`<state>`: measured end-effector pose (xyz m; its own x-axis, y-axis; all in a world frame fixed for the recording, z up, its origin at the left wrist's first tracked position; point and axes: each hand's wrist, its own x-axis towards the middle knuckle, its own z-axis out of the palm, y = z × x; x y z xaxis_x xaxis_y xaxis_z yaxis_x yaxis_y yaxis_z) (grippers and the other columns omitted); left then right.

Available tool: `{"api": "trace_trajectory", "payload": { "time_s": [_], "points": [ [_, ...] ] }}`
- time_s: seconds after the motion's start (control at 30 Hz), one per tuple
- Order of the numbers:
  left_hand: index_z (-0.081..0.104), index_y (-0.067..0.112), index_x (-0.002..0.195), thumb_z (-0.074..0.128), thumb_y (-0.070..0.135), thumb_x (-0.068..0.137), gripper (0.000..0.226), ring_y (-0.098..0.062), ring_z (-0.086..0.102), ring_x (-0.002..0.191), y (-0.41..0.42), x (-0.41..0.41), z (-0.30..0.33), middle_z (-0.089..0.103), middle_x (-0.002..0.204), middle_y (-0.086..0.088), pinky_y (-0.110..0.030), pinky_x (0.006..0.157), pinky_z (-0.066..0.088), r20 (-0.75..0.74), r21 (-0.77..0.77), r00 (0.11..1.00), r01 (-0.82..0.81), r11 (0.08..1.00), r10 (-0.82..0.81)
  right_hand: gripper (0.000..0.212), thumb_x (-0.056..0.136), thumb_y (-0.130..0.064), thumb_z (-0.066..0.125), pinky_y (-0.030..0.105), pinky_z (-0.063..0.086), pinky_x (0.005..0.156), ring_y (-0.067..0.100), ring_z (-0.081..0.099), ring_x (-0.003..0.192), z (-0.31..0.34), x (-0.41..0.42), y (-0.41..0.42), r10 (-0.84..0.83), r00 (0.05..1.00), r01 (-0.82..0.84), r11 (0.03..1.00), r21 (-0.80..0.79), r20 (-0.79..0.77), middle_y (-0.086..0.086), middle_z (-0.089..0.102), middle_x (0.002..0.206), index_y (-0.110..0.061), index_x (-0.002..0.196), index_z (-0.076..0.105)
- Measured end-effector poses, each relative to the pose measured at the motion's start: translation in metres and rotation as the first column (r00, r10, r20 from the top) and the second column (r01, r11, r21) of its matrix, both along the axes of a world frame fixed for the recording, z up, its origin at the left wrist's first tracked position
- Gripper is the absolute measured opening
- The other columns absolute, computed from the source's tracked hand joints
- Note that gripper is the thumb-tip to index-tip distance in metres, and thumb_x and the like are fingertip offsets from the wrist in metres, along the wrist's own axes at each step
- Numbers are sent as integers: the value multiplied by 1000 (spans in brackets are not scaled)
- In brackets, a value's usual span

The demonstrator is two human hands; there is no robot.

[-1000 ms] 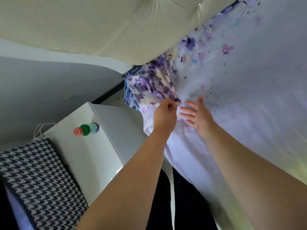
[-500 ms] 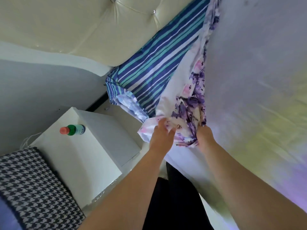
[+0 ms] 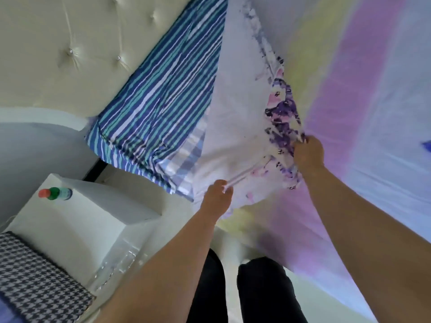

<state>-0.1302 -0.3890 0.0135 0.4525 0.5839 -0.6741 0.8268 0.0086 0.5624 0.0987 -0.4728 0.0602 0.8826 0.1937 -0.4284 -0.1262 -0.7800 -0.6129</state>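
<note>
White sheet [image 3: 235, 127] with crumpled purple-flowered edge.

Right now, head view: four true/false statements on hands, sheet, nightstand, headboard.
1. The left hand and right hand both grip the floral sheet. True.
2. The striped mattress cover is fully hidden. False: the sheet is folded back and the stripes show.
3. A red-capped green bottle sits on the white nightstand. True.
4. The headboard is bare wood. False: it is cream and button-tufted.
</note>
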Motion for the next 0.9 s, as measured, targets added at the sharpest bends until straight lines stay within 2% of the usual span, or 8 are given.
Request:
{"api": "trace_trajectory", "payload": {
  "time_s": [0.1, 0.17, 0.27, 0.37, 0.5, 0.6, 0.7, 0.9],
  "points": [
    [53, 19, 124, 49, 31, 96, 31, -18, 55, 113, -40, 36, 35, 59, 119, 1, -33, 96, 43, 60, 43, 998, -38, 998, 35, 32, 93, -12, 44, 31, 42, 72, 23, 53, 90, 48, 69, -64, -310, 931, 261, 934, 244, 193, 1, 53, 102, -10, 124, 50],
    [54, 18, 123, 50, 29, 96, 30, -19, 57, 109, -70, 64, 53, 60, 112, 2, -33, 96, 45, 120, 72, 991, -68, 995, 59, 47, 90, -14, 50, 30, 48, 89, 16, 55, 100, 69, 106, -103, -410, 885, 299, 863, 408, 219, -2, 51, 115, -17, 136, 41],
    [55, 18, 121, 53, 28, 95, 29, -20, 60, 93, -139, 116, 79, 58, 100, 6, -28, 83, 48, 187, 42, 980, -72, 996, 63, 70, 85, -27, 63, 37, 37, 108, 18, 44, 129, 73, 124, -170, -57, 931, -6, 985, 172, 360, 2, 38, 144, -17, 145, 29],
    [55, 14, 122, 54, 24, 95, 29, -12, 52, 77, -219, 164, 99, 60, 99, 3, -18, 69, 40, 209, -26, 978, -17, 1000, 22, 63, 89, -24, 61, 41, 35, 109, 26, 41, 132, 49, 96, -250, 205, 956, -225, 971, 79, 211, 10, 37, 146, -13, 144, 32],
    [57, 10, 124, 49, 22, 97, 31, -16, 54, 98, -301, 198, 121, 61, 119, -5, -14, 76, 33, 194, -30, 967, 176, 984, -167, 34, 91, -22, 54, 33, 46, 87, 27, 60, 105, 23, 51, -359, 125, 988, -123, 992, 20, -88, 8, 62, 116, -16, 124, 50],
    [58, 8, 123, 45, 23, 99, 32, -22, 54, 113, -344, 199, 131, 59, 123, -7, -18, 83, 33, 154, 18, 953, 263, 965, -262, 17, 88, -20, 53, 40, 53, 82, 29, 65, 91, 10, 29, -420, 0, 964, 26, 995, 96, -267, 10, 67, 101, -20, 104, 58],
    [61, 7, 115, 46, 23, 98, 28, -24, 57, 110, -386, 198, 131, 63, 116, -9, -21, 83, 37, 137, 44, 933, 331, 943, -334, 11, 88, -16, 54, 43, 54, 81, 27, 65, 85, 5, 15, -472, -70, 949, 124, 979, 160, -308, 9, 67, 95, -27, 90, 56],
    [62, 9, 116, 49, 22, 97, 27, -23, 56, 113, -491, 181, 118, 63, 119, -7, -21, 87, 38, 118, 82, 858, 494, 866, -501, 9, 93, -8, 51, 17, 44, 49, 15, 56, 57, 23, -13, -577, -346, 870, 447, 854, 267, -351, 5, 62, 72, -10, 96, 58]
  ]
}}
